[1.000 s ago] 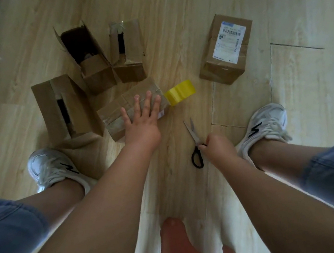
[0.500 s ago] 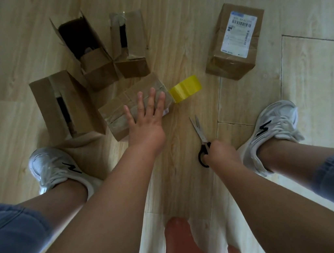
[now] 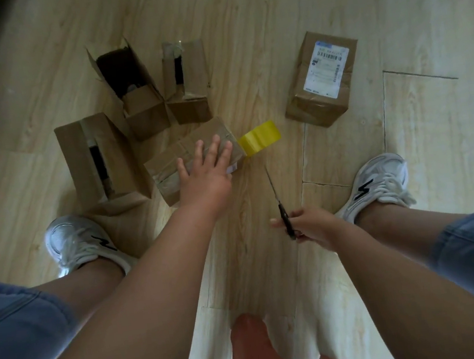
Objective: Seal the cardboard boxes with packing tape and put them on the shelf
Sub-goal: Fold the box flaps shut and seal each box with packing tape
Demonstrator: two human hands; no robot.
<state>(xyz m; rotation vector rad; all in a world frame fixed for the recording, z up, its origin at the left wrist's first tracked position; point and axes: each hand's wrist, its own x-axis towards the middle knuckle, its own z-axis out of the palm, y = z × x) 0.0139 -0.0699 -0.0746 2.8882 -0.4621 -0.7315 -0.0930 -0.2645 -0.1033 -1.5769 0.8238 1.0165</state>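
A small cardboard box (image 3: 173,160) lies on the wooden floor with my left hand (image 3: 205,168) resting flat on its top, fingers spread. A yellow tape roll (image 3: 260,137) sits against the box's right end. My right hand (image 3: 311,225) grips the black handles of the scissors (image 3: 279,203), lifted with the blades pointing away from me toward the tape. Three open cardboard boxes stand to the left and behind: a large one (image 3: 89,162), an open-flapped one (image 3: 134,96), and a narrow one (image 3: 187,83).
A closed box with a white shipping label (image 3: 323,77) stands at the right. My two white sneakers (image 3: 78,242) (image 3: 377,182) flank the work area. A reddish object (image 3: 258,354) shows at the bottom edge. Bare floor lies between the scissors and the labelled box.
My right hand has picked the scissors up off the floor and turned them edge-on. My left hand has stayed flat on the small box.
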